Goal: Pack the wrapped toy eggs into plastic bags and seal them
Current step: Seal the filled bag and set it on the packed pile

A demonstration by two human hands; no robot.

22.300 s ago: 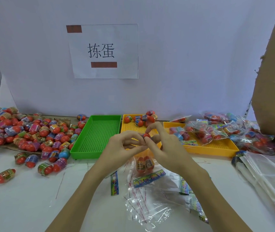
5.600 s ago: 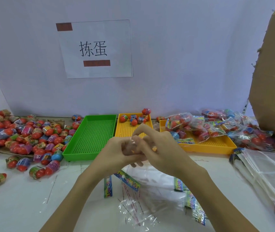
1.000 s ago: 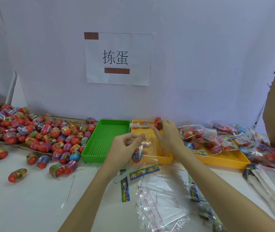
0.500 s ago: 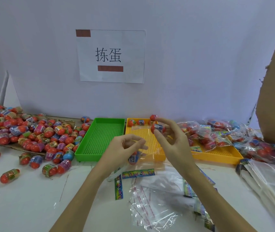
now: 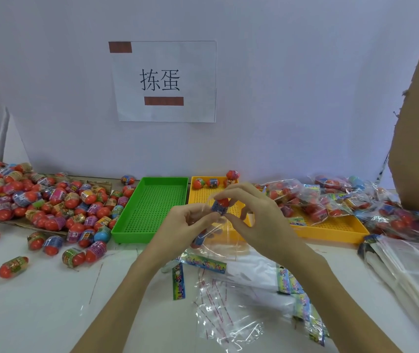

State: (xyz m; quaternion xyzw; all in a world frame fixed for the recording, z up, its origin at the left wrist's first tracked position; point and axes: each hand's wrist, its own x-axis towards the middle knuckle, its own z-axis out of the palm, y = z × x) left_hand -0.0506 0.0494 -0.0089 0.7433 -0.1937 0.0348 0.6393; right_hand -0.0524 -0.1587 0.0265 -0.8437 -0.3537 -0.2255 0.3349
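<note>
Egg pinched at the mouth of a clear bag, above the worktop (image 5: 37, 301).

The right hand (image 5: 257, 220) pinched a wrapped toy egg (image 5: 220, 206) between thumb and fingertips, just right of the left hand (image 5: 181, 225), whose curled fingers gripped the top of a plastic bag (image 5: 216, 231). The bag hung below both hands, another egg visible inside, in front of the yellow tray (image 5: 228, 197).
</note>
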